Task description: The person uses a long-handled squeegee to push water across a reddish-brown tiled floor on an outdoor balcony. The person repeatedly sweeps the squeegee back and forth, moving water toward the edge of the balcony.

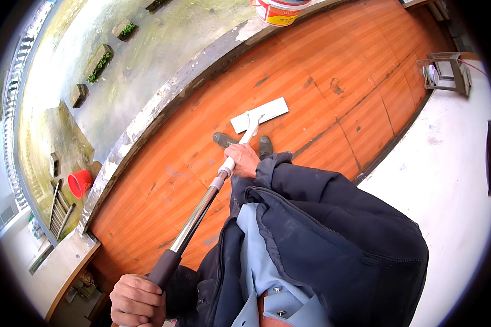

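Observation:
A flat mop's pole [194, 220] runs from the lower left up towards the middle of the view, steel in its centre part and white lower down. My left hand [137, 300] is wrapped around its upper end, against the dark handle grip [165, 267]. Farther down, my right hand [242, 158] holds the white section just above a joint with the head. The white rectangular mop head [260, 115] rests on the orange wood-patterned floor [311, 102], just beyond the toes of my dark shoes [265, 146].
A low, peeling wall [163, 94] borders the floor on the left; a white bucket with red and yellow print [280, 12] sits on it. Beyond are a red bucket [80, 184] and a wooden slatted piece [60, 210]. On the right, a frame-like stool [448, 73] stands by the white wall [425, 196].

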A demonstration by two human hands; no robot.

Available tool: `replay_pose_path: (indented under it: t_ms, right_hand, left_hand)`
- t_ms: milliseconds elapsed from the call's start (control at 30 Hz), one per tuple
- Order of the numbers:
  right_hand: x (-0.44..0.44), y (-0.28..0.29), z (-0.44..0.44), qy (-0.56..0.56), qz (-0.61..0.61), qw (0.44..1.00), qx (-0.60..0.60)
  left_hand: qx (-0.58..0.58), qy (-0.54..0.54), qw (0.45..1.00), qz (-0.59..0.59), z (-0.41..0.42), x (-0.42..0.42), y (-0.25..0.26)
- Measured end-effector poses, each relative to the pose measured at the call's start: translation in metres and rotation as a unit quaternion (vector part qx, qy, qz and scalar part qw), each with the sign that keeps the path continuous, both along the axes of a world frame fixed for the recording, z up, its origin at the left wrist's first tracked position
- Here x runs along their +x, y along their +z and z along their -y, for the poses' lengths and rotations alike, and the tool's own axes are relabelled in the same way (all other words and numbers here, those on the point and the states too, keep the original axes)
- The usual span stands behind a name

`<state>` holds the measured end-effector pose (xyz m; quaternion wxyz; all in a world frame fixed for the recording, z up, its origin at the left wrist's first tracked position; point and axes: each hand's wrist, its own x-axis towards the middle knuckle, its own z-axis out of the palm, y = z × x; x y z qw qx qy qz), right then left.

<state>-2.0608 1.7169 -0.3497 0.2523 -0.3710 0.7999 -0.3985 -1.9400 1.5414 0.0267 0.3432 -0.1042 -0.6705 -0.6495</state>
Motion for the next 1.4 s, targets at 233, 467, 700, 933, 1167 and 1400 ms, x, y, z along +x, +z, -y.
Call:
replay_pose_path:
  t_ms: [233, 467, 700, 933, 1167, 1400]
  right_hand:
    - [0.009, 0.033, -0.012, -0.041, -0.003, 0.999, -0.013]
    - [0.002, 0.016, -0.005, -0.079, 0.035, 0.992, 0.089]
    - [0.032, 0.011, 0.002, -0.227, 0.013, 0.971, 0.079]
    - [0.049, 0.004, -0.055, -0.338, 0.028, 0.939, 0.06]
    - [0.049, 0.005, -0.111, -0.331, 0.025, 0.943, 0.027]
    - [0.052, 0.023, -0.147, -0.384, 0.015, 0.923, 0.03]
  left_hand:
    - [0.037, -0.077, 0.995, -0.054, -0.008, -0.003, 0.022]
    - [0.0, -0.137, 0.99, 0.035, 0.019, -0.017, -0.004]
    - [0.045, -0.27, 0.962, 0.007, 0.048, -0.045, -0.017]
    - [0.082, -0.317, 0.944, 0.042, 0.022, -0.073, -0.041]
    - [-0.018, -0.443, 0.896, 0.027, -0.041, -0.094, -0.009]
    - [0.064, -0.302, 0.951, 0.01, -0.117, -0.072, 0.019]
